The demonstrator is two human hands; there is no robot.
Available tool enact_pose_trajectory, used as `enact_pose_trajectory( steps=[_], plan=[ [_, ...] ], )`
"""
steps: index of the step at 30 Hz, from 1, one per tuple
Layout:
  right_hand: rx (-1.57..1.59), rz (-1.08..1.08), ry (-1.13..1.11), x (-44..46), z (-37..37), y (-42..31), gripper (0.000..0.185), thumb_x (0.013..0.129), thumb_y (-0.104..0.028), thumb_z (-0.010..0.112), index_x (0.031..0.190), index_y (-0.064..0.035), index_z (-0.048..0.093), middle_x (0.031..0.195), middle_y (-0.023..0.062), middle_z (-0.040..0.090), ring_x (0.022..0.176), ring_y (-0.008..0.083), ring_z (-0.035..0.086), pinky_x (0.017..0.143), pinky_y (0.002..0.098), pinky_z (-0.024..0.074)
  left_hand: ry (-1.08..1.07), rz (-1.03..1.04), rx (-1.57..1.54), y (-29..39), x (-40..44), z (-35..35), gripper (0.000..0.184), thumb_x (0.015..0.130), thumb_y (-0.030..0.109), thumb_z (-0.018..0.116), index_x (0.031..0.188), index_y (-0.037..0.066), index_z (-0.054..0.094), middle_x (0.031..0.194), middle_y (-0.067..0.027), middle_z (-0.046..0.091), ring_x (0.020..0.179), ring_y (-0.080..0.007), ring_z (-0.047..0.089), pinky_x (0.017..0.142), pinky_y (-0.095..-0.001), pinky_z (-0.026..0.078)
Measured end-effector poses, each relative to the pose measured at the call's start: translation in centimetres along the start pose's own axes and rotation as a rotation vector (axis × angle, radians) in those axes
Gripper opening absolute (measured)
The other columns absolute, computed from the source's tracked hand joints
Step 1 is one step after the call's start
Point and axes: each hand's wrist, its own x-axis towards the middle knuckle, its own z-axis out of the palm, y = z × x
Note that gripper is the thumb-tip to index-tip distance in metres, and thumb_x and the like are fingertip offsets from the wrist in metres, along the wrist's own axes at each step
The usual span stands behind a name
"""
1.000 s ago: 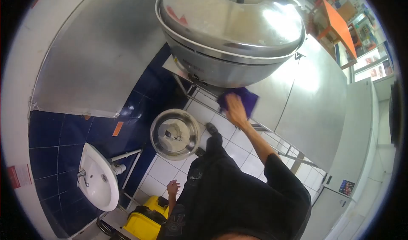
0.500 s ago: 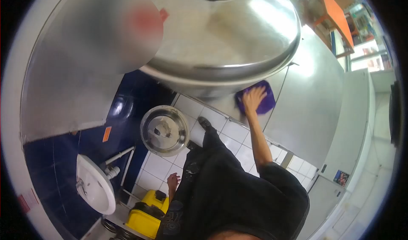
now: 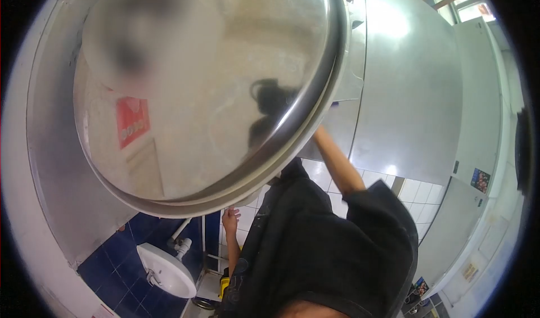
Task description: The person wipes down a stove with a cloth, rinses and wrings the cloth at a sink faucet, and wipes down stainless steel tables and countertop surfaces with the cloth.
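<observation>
A large round shiny metal lid on a big vessel fills the upper left and middle of the view. My right forearm reaches up under its rim over the steel table, and the rim hides my right hand and its fingers. A small sliver of the purple cloth shows beside the rim, mostly covered. Below the lid's lower edge, my left hand hangs with loosely bent fingers and nothing visible in it. Whether it touches the rim, I cannot tell.
The steel table runs along the right, with grey cabinets beyond it. A white washbasin hangs on the blue tiled wall at lower left. Part of a yellow object shows beside my leg.
The view has shifted, and the lid now looms larger and lower left. It now covers my right hand, most of the purple cloth and nearly all of the metal basin on the floor.
</observation>
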Motion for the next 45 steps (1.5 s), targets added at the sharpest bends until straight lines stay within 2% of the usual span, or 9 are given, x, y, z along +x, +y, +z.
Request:
enact_pose_trajectory(
  steps=[5,9,12,14,21,28,31,39,45],
  plan=[
    [0.746,0.191,0.493,0.9,5.2,-4.1,0.055,0.085,-0.031,0.055,0.125,0.0074,0.055,0.128,0.0254,0.055,0.123,0.0386,0.048,0.118,0.0558,0.0189,0.024,0.059,0.119,2.2,-1.7,-1.1,0.038,0.103,0.029,0.043,0.125,0.003,0.059,0.1,-0.0147,0.071,0.079,-0.0219,0.071,0.06,-0.0308,0.051],
    [0.067,-0.04,-0.38,-5.0,-6.0,-9.9,0.054,0.084,-0.031,0.056,0.122,0.0075,0.057,0.125,0.0243,0.057,0.121,0.0384,0.049,0.117,0.0576,0.0202,0.016,0.032,0.064,-0.8,-0.8,-0.8,0.038,0.102,0.031,0.046,0.122,0.002,0.06,0.097,-0.0144,0.072,0.076,-0.0205,0.071,0.055,-0.0299,0.051],
    [0.192,-0.11,0.186,-4.0,-4.9,-6.8,0.059,0.082,-0.034,0.061,0.123,0.008,0.056,0.125,0.0238,0.057,0.124,0.0386,0.047,0.117,0.0585,0.0187,-0.012,-0.004,0.079,-0.3,-1.6,0.0,0.034,0.103,0.029,0.046,0.121,0.004,0.06,0.096,-0.0134,0.072,0.074,-0.0186,0.071,0.053,-0.0281,0.049],
    [0.012,-0.011,-0.207,-0.6,-8.5,-5.8,0.057,0.082,-0.034,0.061,0.124,0.0052,0.056,0.128,0.0248,0.055,0.125,0.0394,0.046,0.115,0.0601,0.0211,-0.024,-0.016,0.058,-0.7,-1.4,0.4,0.032,0.103,0.027,0.045,0.122,0.006,0.06,0.098,-0.0134,0.072,0.074,-0.0176,0.07,0.053,-0.0269,0.048],
    [0.634,0.081,0.284,-7.5,6.8,-8.8,0.044,0.088,-0.028,0.056,0.123,-0.0009,0.06,0.118,0.0233,0.062,0.112,0.0393,0.057,0.101,0.0475,0.0428,0.067,0.043,-0.125,-3.3,-1.5,1.5,0.03,0.102,0.025,0.048,0.119,0.005,0.062,0.094,-0.0126,0.072,0.073,-0.018,0.07,0.052,-0.0259,0.047],
    [0.111,-0.719,-0.302,-5.2,0.9,-17.0,0.05,0.09,-0.019,0.054,0.135,0.0039,0.051,0.137,0.0254,0.052,0.129,0.0354,0.048,0.109,0.0497,0.0371,0.171,0.026,-0.276,-10.1,-4.1,4.3,0.032,0.099,0.024,0.05,0.112,0.0,0.065,0.092,-0.0132,0.071,0.075,-0.0209,0.071,0.062,-0.0312,0.057],
    [-0.301,-1.035,0.16,0.5,4.6,-24.3,0.058,0.092,-0.02,0.053,0.138,0.0132,0.041,0.146,0.0286,0.041,0.137,0.0382,0.038,0.115,0.0479,0.0311,0.254,-0.043,-0.362,-11.8,-6.7,5.4,0.032,0.098,0.024,0.05,0.111,-0.001,0.066,0.088,-0.0142,0.072,0.076,-0.0208,0.071,0.067,-0.0314,0.059],
    [-0.725,-0.708,0.134,10.1,2.7,-42.4,0.053,0.102,-0.024,0.039,0.138,0.0145,0.04,0.145,0.0291,0.042,0.135,0.0409,0.04,0.115,0.0464,0.0283,0.348,-0.165,-0.435,-19.4,-15.2,9.4,0.035,0.102,0.031,0.048,0.117,0.002,0.062,0.093,-0.0125,0.072,0.073,-0.0186,0.071,0.056,-0.0271,0.053],
    [0.276,-0.391,0.205,6.7,10.0,-35.6,0.053,0.102,-0.023,0.039,0.139,0.0146,0.039,0.143,0.0309,0.043,0.135,0.0423,0.04,0.114,0.0484,0.029,0.156,-0.248,-0.204,-27.0,-20.4,13.9,0.026,0.098,0.016,0.052,0.113,0.0,0.065,0.094,-0.014,0.073,0.074,-0.0199,0.072,0.064,-0.0323,0.059]
  ],
)
